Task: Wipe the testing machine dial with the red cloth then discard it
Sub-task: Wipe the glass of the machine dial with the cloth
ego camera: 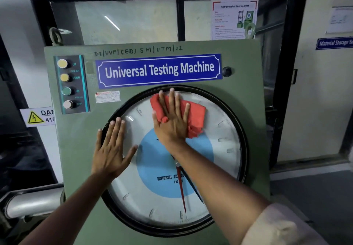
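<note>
The large round dial (215,160) of the green testing machine has a black rim, a white face, a blue centre and a red pointer. A crumpled red cloth (196,116) lies against the upper part of the dial glass. My right hand (172,120) is spread flat on top of the cloth, pressing it to the glass, fingers pointing up to the rim. My left hand (112,147) rests flat and open on the dial's left edge, partly on the black rim, holding nothing.
A blue "Universal Testing Machine" nameplate (159,69) sits above the dial. A button panel (71,84) with UP, DOWN, ON, OFF is at the upper left. A yellow electrical danger sign (37,117) is on the left. Black-framed windows stand behind, and a door at right.
</note>
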A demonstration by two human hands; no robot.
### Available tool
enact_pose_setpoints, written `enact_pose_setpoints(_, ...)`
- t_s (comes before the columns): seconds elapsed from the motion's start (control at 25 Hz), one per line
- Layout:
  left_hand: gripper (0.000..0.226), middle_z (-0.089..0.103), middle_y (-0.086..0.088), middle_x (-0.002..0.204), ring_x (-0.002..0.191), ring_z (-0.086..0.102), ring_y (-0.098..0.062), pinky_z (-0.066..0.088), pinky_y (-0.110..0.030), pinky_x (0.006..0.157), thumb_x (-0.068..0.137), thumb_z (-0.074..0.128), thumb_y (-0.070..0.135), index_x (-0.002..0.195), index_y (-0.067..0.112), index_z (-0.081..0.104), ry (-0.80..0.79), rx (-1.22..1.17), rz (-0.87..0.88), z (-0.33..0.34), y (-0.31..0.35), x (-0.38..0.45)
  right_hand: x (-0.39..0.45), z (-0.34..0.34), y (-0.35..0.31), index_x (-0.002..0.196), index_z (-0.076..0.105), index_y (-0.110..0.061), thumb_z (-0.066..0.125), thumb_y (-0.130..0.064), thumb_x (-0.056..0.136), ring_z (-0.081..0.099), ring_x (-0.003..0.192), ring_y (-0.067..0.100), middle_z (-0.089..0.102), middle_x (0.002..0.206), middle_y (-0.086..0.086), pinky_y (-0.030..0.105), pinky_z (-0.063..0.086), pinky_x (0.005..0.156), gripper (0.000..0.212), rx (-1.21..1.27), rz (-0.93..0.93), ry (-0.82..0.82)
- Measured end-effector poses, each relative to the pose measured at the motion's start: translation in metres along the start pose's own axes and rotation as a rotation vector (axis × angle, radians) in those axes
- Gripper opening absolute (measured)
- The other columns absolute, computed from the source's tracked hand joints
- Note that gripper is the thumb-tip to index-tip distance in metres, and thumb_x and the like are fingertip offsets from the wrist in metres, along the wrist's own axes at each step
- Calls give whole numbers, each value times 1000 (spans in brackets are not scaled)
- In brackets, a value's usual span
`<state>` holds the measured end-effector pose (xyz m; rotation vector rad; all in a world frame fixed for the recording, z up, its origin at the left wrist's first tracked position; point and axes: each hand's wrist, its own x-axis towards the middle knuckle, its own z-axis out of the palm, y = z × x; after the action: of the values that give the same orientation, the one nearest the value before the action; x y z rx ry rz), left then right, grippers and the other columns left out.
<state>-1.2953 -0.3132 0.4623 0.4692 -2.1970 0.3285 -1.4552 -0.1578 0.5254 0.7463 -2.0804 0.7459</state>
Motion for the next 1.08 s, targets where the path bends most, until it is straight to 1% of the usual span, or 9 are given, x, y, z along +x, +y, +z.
enact_pose_setpoints(0.16, 91, 9, 1, 180, 165, 11, -15, -7, -37, 134, 100, 34, 66, 172, 21, 3, -31, 4, 60, -9, -13, 1, -82, 19, 21, 172, 14, -36, 43, -53, 108, 8, 168, 19, 8, 182, -1, 56, 8, 134, 72, -70, -305, 7)
enact_pose_setpoints(0.24, 90, 7, 1, 180, 166, 10, -16, -8, -37, 135, 101, 33, 66, 171, 23, -4, -22, 17, 90, -11, -14, 3, -64, 17, 44, 171, 17, -38, 43, -55, 109, 11, 167, 15, 11, 181, -4, 55, 8, 134, 70, -99, -377, 26)
enact_pose_setpoints(0.4, 88, 8, -3, 180, 166, 14, -22, -2, -43, 136, 103, 31, 64, 172, 16, 4, -14, 49, 173, -9, -8, 27, -7, -4, 88, 172, 13, -34, 32, -55, 109, 13, 167, 23, 13, 181, 1, 57, 8, 134, 69, -115, -122, 77)
enact_pose_setpoints(0.56, 87, 8, -5, 180, 166, 13, -23, -1, -45, 136, 103, 28, 64, 171, 14, 5, -2, 66, 224, -12, 2, 52, -75, 9, 128, 172, 19, -25, 28, -55, 111, 19, 166, 27, 21, 179, 7, 60, 19, 131, 68, -77, 216, 163)
enact_pose_setpoints(0.68, 87, 5, -5, 180, 167, 7, -22, -3, -43, 136, 104, 29, 63, 171, 15, 1, 0, 51, 183, -7, 13, 52, -103, 14, 128, 172, 21, -23, 31, -56, 110, 18, 166, 27, 26, 178, 8, 61, 18, 131, 70, 4, 286, 113)
enact_pose_setpoints(0.8, 88, 0, -6, 180, 168, 0, -20, -5, -41, 136, 104, 28, 62, 171, 13, 0, 13, 26, 112, 2, 24, 49, -59, 2, 112, 172, 19, -23, 35, -53, 109, 15, 167, 29, 20, 179, 9, 63, 16, 130, 72, 4, 256, 146)
enact_pose_setpoints(0.92, 88, -2, -8, 180, 168, -4, -21, -6, -41, 135, 104, 29, 60, 171, 10, 0, 56, -19, 71, 13, 34, 48, -22, 0, 69, 173, 15, -28, 40, -55, 106, 7, 168, 27, 9, 181, 5, 60, 6, 133, 76, 51, 199, 151)
enact_pose_setpoints(1.0, 89, -2, -8, 180, 168, -4, -23, -5, -42, 135, 104, 31, 59, 171, 9, 0, 81, -42, 71, 17, 35, 48, -39, 9, 43, 172, 18, -32, 45, -53, 107, 7, 168, 23, 8, 181, 1, 59, 6, 133, 73, 55, 15, 133)
enact_pose_setpoints(1.08, 88, -2, -8, 181, 168, -4, -23, -5, -42, 135, 104, 31, 59, 171, 10, -1, 76, -42, 83, 18, 32, 49, -70, 17, 38, 169, 30, -33, 51, -48, 108, 13, 167, 18, 16, 180, -2, 60, 14, 132, 66, 100, -207, 65)
